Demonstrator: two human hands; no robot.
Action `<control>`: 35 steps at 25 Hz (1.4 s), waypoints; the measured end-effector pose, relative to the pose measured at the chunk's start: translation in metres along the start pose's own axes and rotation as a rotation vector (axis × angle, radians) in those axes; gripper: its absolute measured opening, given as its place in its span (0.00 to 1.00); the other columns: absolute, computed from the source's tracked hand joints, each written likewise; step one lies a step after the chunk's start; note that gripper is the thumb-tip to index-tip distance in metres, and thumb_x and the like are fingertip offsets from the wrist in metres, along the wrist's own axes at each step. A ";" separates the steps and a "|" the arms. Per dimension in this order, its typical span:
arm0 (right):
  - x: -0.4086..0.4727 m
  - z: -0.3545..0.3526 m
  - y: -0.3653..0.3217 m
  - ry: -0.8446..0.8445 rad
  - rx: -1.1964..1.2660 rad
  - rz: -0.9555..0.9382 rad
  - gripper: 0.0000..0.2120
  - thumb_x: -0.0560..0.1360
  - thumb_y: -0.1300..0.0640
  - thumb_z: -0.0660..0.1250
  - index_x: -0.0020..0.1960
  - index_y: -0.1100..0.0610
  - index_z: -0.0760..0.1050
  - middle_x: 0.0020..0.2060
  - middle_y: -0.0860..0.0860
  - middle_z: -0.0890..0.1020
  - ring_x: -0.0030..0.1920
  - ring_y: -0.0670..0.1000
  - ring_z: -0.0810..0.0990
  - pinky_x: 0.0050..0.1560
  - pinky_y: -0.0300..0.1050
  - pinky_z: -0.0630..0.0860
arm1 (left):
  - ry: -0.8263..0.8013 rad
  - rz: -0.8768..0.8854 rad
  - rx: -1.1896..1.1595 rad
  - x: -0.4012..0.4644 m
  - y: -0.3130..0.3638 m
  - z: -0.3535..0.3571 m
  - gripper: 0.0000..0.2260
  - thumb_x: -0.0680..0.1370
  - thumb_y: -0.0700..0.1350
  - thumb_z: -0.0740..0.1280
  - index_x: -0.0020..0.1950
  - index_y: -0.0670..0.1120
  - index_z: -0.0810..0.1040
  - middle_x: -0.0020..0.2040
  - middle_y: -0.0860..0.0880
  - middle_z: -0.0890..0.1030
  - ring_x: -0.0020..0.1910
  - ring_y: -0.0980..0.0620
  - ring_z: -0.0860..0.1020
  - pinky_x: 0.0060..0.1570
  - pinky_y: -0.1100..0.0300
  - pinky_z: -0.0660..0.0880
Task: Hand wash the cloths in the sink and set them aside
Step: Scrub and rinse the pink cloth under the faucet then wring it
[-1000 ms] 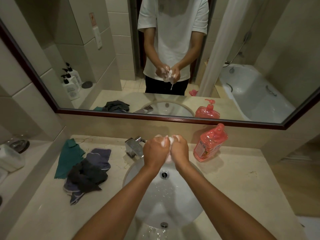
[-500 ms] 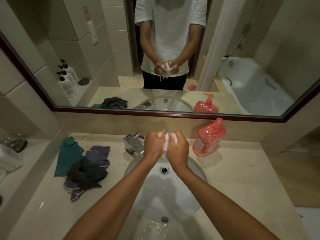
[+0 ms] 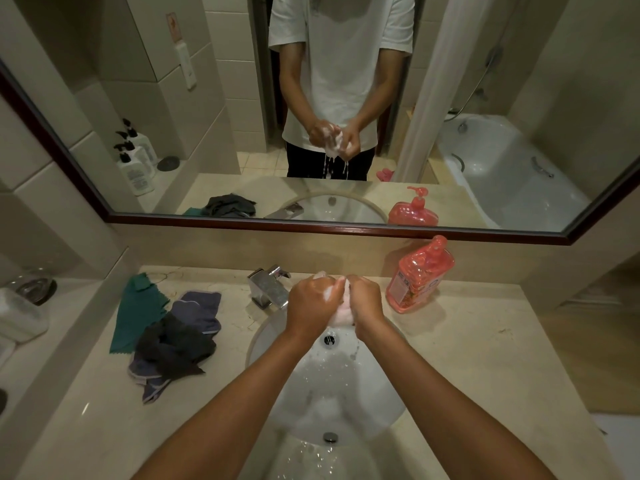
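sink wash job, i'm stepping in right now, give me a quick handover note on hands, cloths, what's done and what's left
Left hand and right hand: both grip one small soapy white cloth between them, above the sink; the mirror shows it dripping.
On the counter left of the faucet: a green cloth lying flat, and a heap of a dark cloth on top of a blue-grey cloth.
Pink soap bottle stands to the right, behind the basin.
Done: white cloth lathered.
Left: rinse it and set it aside. Whether the heap is already washed cannot be told.
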State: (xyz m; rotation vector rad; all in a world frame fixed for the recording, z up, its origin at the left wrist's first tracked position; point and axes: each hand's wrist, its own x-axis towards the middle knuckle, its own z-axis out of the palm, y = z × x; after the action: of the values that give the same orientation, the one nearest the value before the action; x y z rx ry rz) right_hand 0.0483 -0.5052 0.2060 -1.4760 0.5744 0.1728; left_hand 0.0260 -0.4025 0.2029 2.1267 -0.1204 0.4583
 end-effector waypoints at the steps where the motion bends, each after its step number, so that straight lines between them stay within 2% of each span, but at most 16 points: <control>1: -0.003 0.000 0.003 0.029 0.038 -0.033 0.11 0.77 0.60 0.62 0.37 0.56 0.75 0.31 0.51 0.79 0.34 0.53 0.77 0.36 0.43 0.71 | -0.007 -0.048 -0.004 -0.002 -0.001 0.002 0.16 0.82 0.47 0.66 0.40 0.40 0.84 0.36 0.43 0.82 0.36 0.44 0.81 0.41 0.49 0.77; 3: -0.013 0.001 0.012 0.075 0.066 -0.157 0.13 0.80 0.54 0.62 0.37 0.53 0.73 0.29 0.45 0.77 0.35 0.49 0.77 0.37 0.44 0.72 | -0.044 -0.199 -0.028 -0.001 -0.001 0.006 0.15 0.83 0.50 0.64 0.42 0.44 0.83 0.38 0.46 0.82 0.39 0.46 0.80 0.41 0.51 0.75; 5: -0.024 0.001 0.016 0.062 0.048 -0.316 0.12 0.81 0.51 0.60 0.38 0.48 0.72 0.30 0.41 0.78 0.34 0.43 0.78 0.36 0.39 0.73 | -0.065 -0.401 -0.190 0.004 -0.002 0.008 0.15 0.84 0.51 0.62 0.41 0.46 0.80 0.37 0.48 0.81 0.38 0.48 0.80 0.40 0.54 0.75; 7: -0.032 -0.001 0.017 0.005 -0.007 -0.483 0.09 0.79 0.50 0.59 0.42 0.43 0.74 0.38 0.41 0.80 0.39 0.41 0.79 0.37 0.33 0.73 | -0.068 -0.629 -0.490 0.008 -0.003 0.006 0.15 0.84 0.52 0.60 0.46 0.45 0.80 0.38 0.49 0.81 0.38 0.49 0.80 0.36 0.59 0.76; 9: -0.035 -0.005 0.017 -0.052 -0.071 -0.628 0.07 0.78 0.52 0.61 0.50 0.47 0.77 0.48 0.48 0.80 0.48 0.43 0.79 0.45 0.32 0.74 | -0.099 -0.736 -0.676 0.012 -0.006 0.001 0.17 0.83 0.56 0.59 0.52 0.46 0.82 0.40 0.47 0.84 0.38 0.50 0.83 0.34 0.59 0.79; 12: -0.033 -0.010 0.020 -0.161 -0.097 -0.709 0.10 0.76 0.57 0.63 0.53 0.48 0.80 0.55 0.52 0.78 0.57 0.43 0.77 0.54 0.31 0.73 | -0.208 -0.746 -0.668 0.019 -0.010 -0.006 0.22 0.81 0.64 0.59 0.54 0.49 0.84 0.44 0.46 0.87 0.41 0.49 0.86 0.38 0.55 0.82; 14: -0.031 -0.010 0.022 -0.224 -0.017 -0.648 0.12 0.77 0.59 0.62 0.54 0.50 0.82 0.56 0.52 0.81 0.60 0.46 0.78 0.57 0.34 0.74 | -0.203 -0.778 -0.654 0.022 -0.009 -0.007 0.21 0.79 0.64 0.63 0.52 0.48 0.83 0.42 0.46 0.87 0.39 0.49 0.86 0.36 0.55 0.82; 16: -0.027 -0.007 0.019 -0.181 0.145 -0.484 0.12 0.81 0.62 0.62 0.56 0.55 0.83 0.56 0.52 0.84 0.59 0.51 0.81 0.55 0.37 0.77 | -0.127 -0.769 -0.647 0.023 -0.007 -0.005 0.16 0.80 0.59 0.66 0.51 0.47 0.81 0.43 0.44 0.86 0.39 0.48 0.85 0.35 0.53 0.81; 18: -0.023 -0.003 0.014 -0.097 0.189 -0.344 0.12 0.82 0.59 0.62 0.62 0.54 0.81 0.57 0.51 0.84 0.57 0.48 0.83 0.51 0.37 0.78 | -0.066 -0.660 -0.573 0.021 -0.004 -0.001 0.12 0.81 0.55 0.67 0.52 0.46 0.80 0.46 0.44 0.85 0.44 0.46 0.85 0.41 0.49 0.81; 21: -0.022 0.005 0.008 -0.122 0.163 -0.213 0.09 0.82 0.47 0.63 0.57 0.43 0.80 0.51 0.46 0.86 0.52 0.44 0.84 0.47 0.38 0.79 | -0.009 -0.467 -0.582 0.017 0.006 0.002 0.06 0.83 0.49 0.66 0.50 0.48 0.77 0.46 0.49 0.81 0.45 0.53 0.80 0.47 0.54 0.79; 24: -0.020 0.006 0.006 -0.122 0.280 -0.079 0.11 0.82 0.46 0.63 0.52 0.49 0.83 0.46 0.52 0.87 0.47 0.52 0.87 0.41 0.47 0.81 | -0.005 -0.427 -0.614 0.016 0.015 0.002 0.05 0.84 0.46 0.62 0.50 0.48 0.74 0.47 0.47 0.78 0.45 0.52 0.77 0.46 0.55 0.76; 26: -0.015 0.004 0.003 -0.048 0.142 -0.208 0.11 0.82 0.51 0.64 0.46 0.49 0.84 0.41 0.52 0.87 0.44 0.51 0.86 0.42 0.46 0.80 | -0.036 -0.437 -0.590 0.015 0.014 0.001 0.07 0.85 0.47 0.59 0.52 0.46 0.74 0.47 0.45 0.78 0.46 0.50 0.77 0.48 0.50 0.76; 29: -0.010 -0.001 0.001 0.054 -0.110 -0.396 0.09 0.82 0.55 0.64 0.48 0.53 0.83 0.44 0.55 0.85 0.43 0.52 0.83 0.45 0.42 0.78 | -0.169 -0.556 -0.638 0.013 0.012 -0.002 0.13 0.85 0.52 0.58 0.60 0.45 0.74 0.51 0.46 0.80 0.49 0.49 0.80 0.53 0.44 0.79; 31: -0.009 -0.004 0.001 0.111 -0.249 -0.501 0.10 0.81 0.56 0.65 0.49 0.58 0.84 0.46 0.56 0.81 0.40 0.45 0.80 0.39 0.29 0.71 | -0.283 -0.658 -0.690 0.010 0.011 -0.003 0.17 0.84 0.59 0.58 0.64 0.50 0.75 0.55 0.47 0.83 0.52 0.48 0.83 0.51 0.44 0.82; 33: -0.009 -0.007 0.000 0.146 -0.393 -0.591 0.11 0.81 0.55 0.66 0.49 0.61 0.84 0.44 0.56 0.81 0.38 0.40 0.77 0.36 0.27 0.69 | -0.358 -0.708 -0.685 0.008 0.009 -0.005 0.19 0.81 0.63 0.60 0.64 0.54 0.78 0.56 0.48 0.84 0.54 0.47 0.84 0.46 0.45 0.84; 35: -0.007 -0.009 -0.002 0.187 -0.465 -0.572 0.13 0.81 0.53 0.67 0.48 0.62 0.83 0.41 0.55 0.82 0.37 0.42 0.76 0.34 0.29 0.68 | -0.400 -0.716 -0.676 0.007 0.008 -0.006 0.19 0.81 0.64 0.61 0.62 0.55 0.80 0.53 0.47 0.85 0.51 0.47 0.85 0.42 0.49 0.84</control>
State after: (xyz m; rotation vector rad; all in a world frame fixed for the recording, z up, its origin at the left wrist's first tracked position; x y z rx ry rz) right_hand 0.0411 -0.5128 0.2114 -2.0648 0.2430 -0.3031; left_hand 0.0290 -0.4016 0.2153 1.4278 0.2300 -0.3918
